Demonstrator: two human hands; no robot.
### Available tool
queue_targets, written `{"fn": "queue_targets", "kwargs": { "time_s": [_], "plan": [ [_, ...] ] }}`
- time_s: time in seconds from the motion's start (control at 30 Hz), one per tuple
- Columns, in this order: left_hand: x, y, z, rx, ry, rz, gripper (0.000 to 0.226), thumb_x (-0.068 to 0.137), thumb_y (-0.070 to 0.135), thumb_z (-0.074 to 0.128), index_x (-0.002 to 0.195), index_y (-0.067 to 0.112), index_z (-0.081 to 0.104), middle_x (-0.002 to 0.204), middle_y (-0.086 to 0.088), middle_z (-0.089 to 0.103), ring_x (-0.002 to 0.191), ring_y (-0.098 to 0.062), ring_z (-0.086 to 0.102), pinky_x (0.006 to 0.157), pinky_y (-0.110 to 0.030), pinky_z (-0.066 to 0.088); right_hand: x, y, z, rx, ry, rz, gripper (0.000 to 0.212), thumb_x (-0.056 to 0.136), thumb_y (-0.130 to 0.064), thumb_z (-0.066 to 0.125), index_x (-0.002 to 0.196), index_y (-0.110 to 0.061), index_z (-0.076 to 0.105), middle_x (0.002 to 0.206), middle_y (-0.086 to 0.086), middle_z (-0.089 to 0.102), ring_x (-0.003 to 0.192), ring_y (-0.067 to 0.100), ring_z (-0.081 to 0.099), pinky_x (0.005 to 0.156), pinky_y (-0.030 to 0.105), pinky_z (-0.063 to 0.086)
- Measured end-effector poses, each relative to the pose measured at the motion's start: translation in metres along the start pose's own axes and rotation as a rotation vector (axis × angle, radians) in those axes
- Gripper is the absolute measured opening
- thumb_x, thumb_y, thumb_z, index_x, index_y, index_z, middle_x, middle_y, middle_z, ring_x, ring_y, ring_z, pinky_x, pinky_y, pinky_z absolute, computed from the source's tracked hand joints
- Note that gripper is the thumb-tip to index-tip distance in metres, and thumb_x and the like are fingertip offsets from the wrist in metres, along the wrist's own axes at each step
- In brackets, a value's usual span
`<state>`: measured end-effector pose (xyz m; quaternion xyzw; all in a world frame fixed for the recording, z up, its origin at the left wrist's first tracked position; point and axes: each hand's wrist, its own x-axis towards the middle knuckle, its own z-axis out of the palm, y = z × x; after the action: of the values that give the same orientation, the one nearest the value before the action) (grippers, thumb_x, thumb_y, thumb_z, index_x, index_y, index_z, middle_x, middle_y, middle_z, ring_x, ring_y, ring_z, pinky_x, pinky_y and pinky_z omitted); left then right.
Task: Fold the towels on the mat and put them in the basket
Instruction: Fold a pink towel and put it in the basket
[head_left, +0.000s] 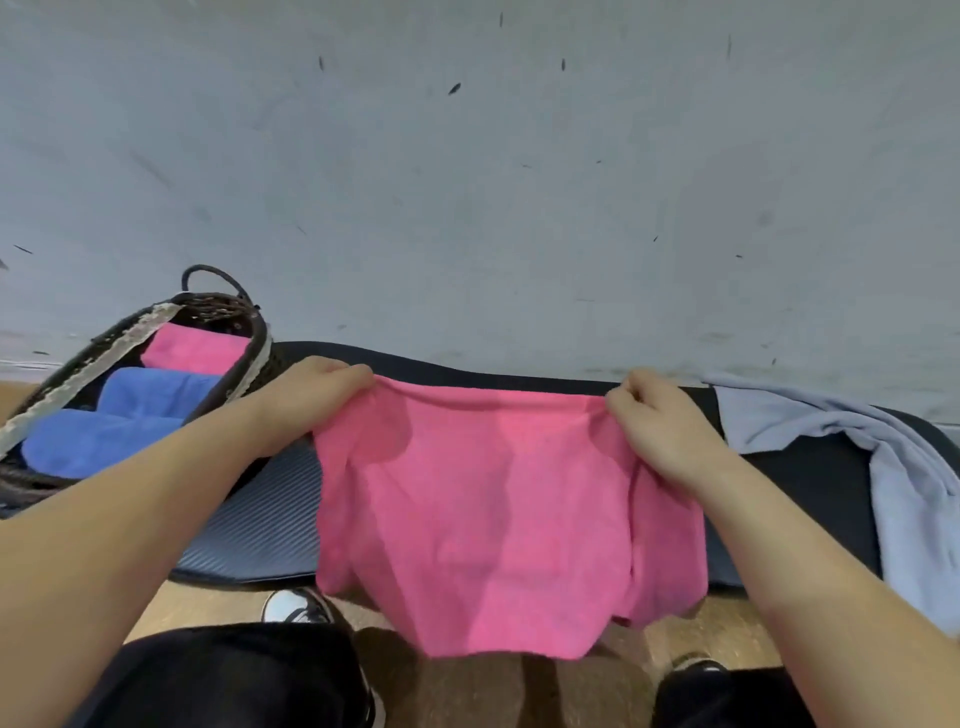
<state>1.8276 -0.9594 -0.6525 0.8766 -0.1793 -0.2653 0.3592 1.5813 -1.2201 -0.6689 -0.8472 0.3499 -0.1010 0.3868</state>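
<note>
A pink towel (488, 509) hangs spread out in the air over the dark mat (260, 530), its lower edge reaching down past the mat's near edge. My left hand (306, 395) grips its upper left corner. My right hand (660, 421) pinches its upper right corner. A dark woven basket (249, 322) with a pale lace trim stands at the left end of the mat. It holds a folded pink towel (197, 348) and two folded blue towels (104, 436). A crumpled grey towel (883, 457) lies on the mat's right end.
A grey wall (467, 182) rises just behind the mat. Wooden floor (218, 603) shows in front of it. My dark trousers (234, 675) and a shoe (296, 605) are at the bottom, close to the mat's near edge.
</note>
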Motion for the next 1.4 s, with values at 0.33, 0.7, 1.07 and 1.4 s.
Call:
{"fn": "queue_targets", "kwargs": {
  "time_s": [0.33, 0.7, 1.07, 1.4],
  "plan": [
    [0.106, -0.022, 0.024, 0.559, 0.305, 0.145, 0.009, 0.09, 0.021, 0.058, 0.097, 0.018, 0.054, 0.093, -0.008, 0.065, 0.085, -0.033, 0.062, 0.071, -0.04, 0.051, 0.076, 0.033, 0.065, -0.328, 0.316, -0.111, 0.014, 0.096, -0.032, 0.058, 0.091, -0.019, 0.055, 0.089, 0.004, 0.064, 0.091, 0.034, 0.058, 0.07, 0.038, 0.036],
    [0.016, -0.04, 0.071, 0.638, -0.059, 0.194, 0.082, 0.089, 0.046, 0.066, 0.157, 0.018, 0.031, 0.165, -0.015, 0.021, 0.154, -0.035, 0.02, 0.124, -0.043, 0.022, 0.017, -0.004, 0.084, -0.553, -0.335, -0.133, 0.076, 0.091, -0.066, 0.047, 0.154, -0.025, 0.036, 0.157, 0.012, 0.037, 0.148, 0.035, 0.031, 0.122, 0.048, 0.028],
    [-0.023, -0.114, 0.082, 0.837, -0.02, 0.222, 0.086, 0.083, 0.089, 0.006, 0.155, 0.05, -0.019, 0.168, 0.002, -0.026, 0.152, -0.034, -0.027, 0.122, -0.061, -0.012, -0.01, -0.007, 0.114, -0.762, -0.625, -0.005, 0.104, 0.081, -0.092, 0.027, 0.152, -0.043, -0.032, 0.153, 0.009, -0.049, 0.146, 0.039, -0.039, 0.122, 0.063, -0.011],
    [-0.031, -0.11, 0.065, 0.816, 0.021, 0.228, 0.09, 0.081, 0.086, -0.004, 0.161, 0.042, -0.004, 0.171, -0.002, -0.012, 0.157, -0.033, -0.014, 0.125, -0.058, -0.004, -0.009, -0.004, 0.091, -0.541, -0.482, -0.296, 0.085, 0.096, -0.069, 0.045, 0.164, -0.036, 0.005, 0.171, 0.003, -0.015, 0.157, 0.025, -0.016, 0.128, 0.046, -0.003]
  ]
}}
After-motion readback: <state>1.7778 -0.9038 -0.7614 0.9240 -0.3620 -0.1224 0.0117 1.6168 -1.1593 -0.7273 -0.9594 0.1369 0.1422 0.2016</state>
